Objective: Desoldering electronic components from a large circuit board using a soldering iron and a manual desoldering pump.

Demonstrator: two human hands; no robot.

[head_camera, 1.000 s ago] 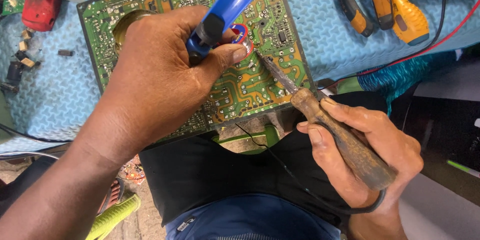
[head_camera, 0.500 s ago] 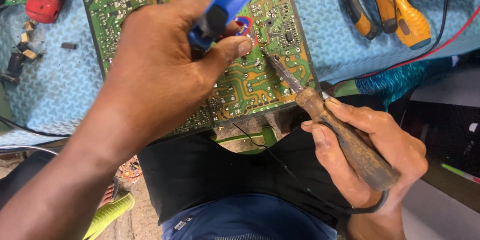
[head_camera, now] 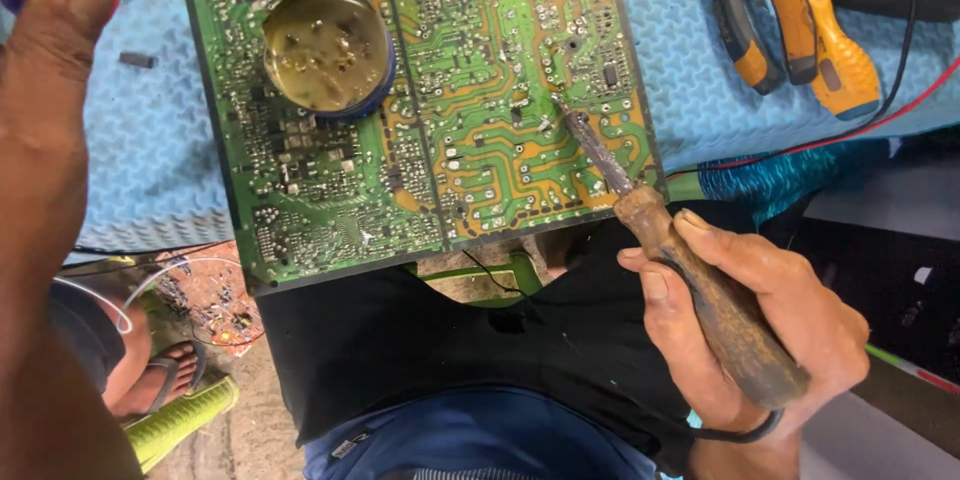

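Soldering on the large green printed circuit board [head_camera: 420, 100].
My right hand [head_camera: 745, 325] is gripping the wooden-handled soldering iron [head_camera: 680, 250], tip touching the board; my left hand [head_camera: 45, 30] is clutching something shiny beyond the board's left edge.

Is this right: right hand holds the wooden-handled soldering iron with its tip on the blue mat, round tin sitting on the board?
Not quite. In the head view the right hand holds the soldering iron with its tip on the green circuit board, not on the blue mat. The round tin does sit on the board.

No packages, labels, signs, screens.
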